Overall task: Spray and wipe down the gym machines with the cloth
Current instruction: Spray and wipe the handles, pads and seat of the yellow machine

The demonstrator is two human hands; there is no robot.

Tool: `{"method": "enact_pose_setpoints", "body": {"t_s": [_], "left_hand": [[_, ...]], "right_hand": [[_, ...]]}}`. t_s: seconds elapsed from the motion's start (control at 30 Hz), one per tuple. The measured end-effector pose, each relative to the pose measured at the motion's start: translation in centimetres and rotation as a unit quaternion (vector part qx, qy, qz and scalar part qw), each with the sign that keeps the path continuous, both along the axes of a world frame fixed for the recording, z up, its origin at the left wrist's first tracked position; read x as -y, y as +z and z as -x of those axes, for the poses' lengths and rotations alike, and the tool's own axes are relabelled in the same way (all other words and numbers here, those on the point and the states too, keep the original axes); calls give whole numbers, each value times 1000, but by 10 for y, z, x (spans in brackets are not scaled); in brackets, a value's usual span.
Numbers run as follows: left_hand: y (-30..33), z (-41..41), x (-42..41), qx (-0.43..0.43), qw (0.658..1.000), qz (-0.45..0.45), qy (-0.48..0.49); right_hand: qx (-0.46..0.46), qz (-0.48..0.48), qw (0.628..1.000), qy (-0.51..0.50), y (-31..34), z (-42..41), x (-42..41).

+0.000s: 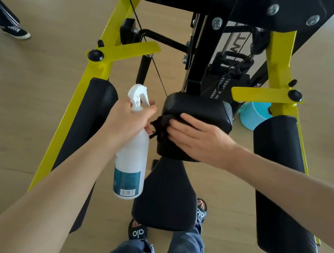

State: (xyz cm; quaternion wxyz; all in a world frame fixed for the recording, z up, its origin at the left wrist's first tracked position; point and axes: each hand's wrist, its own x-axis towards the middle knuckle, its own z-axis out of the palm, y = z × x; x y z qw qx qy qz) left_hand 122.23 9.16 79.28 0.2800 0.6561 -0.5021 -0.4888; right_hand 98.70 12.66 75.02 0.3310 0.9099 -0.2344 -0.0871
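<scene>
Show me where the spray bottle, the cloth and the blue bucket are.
spray bottle (pixel 133 156): head view, on its white body.
cloth (pixel 161 126): head view, on the dark bunched fabric beside the fingertips.
blue bucket (pixel 251 115): head view, on its side wall.

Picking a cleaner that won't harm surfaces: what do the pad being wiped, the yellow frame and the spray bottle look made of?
The pad looks like black vinyl or faux leather over foam: fine grain, soft sheen, rounded edges. The yellow frame appears to be painted or powder-coated steel, glossy and bolted. The spray bottle looks like white translucent plastic with a printed label.
</scene>
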Motion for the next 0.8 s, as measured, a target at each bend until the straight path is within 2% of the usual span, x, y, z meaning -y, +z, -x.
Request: {"method": "enact_pose_setpoints", "body": {"t_s": [0.1, 0.17, 0.23, 0.33, 0.37, 0.4, 0.43, 0.5, 0.53, 0.57, 0.63, 0.67, 0.73, 0.8], "left_hand": [[11, 9, 3, -6, 1000, 6, -13], [15, 18, 4, -1, 1000, 10, -24], [17, 26, 3, 5, 999, 13, -36], [14, 39, -1, -6, 999, -2, -41], [13, 43, -2, -7, 999, -4, -38], [12, 45, -3, -6, 999, -3, -32], [11, 47, -3, -3, 1000, -2, -26], [9, 47, -1, 14, 1000, 1, -26], [9, 47, 0, 25, 999, 4, -31], [8, 47, 1, 31, 999, 6, -34], [9, 47, 2, 43, 998, 12, -40], [9, 47, 1, 50, 998, 15, -41], [10, 49, 0, 55, 998, 17, -36], [10, 50, 0, 51, 998, 11, -26]], "right_hand": [[96, 31, 994, -30, 7, 34, -3], [201, 15, 975, -95, 6, 48, -13], [324, 17, 930, -170, -3, 49, -25], [472, -4, 829, -299, -23, 36, -39], [520, -24, 784, -338, -29, 27, -42], [580, -46, 720, -377, -37, 17, -46], [650, -75, 632, -416, -44, 6, -50], [771, -138, 397, -478, -56, -19, -54], [803, -146, 292, -499, -59, -30, -53], [819, -139, 221, -512, -59, -39, -50], [842, -114, 131, -511, -58, -47, -42], [852, -105, 98, -503, -59, -48, -39], [858, -101, 66, -500, -67, -50, -38], [847, -107, 55, -517, -76, -51, -40]]}}
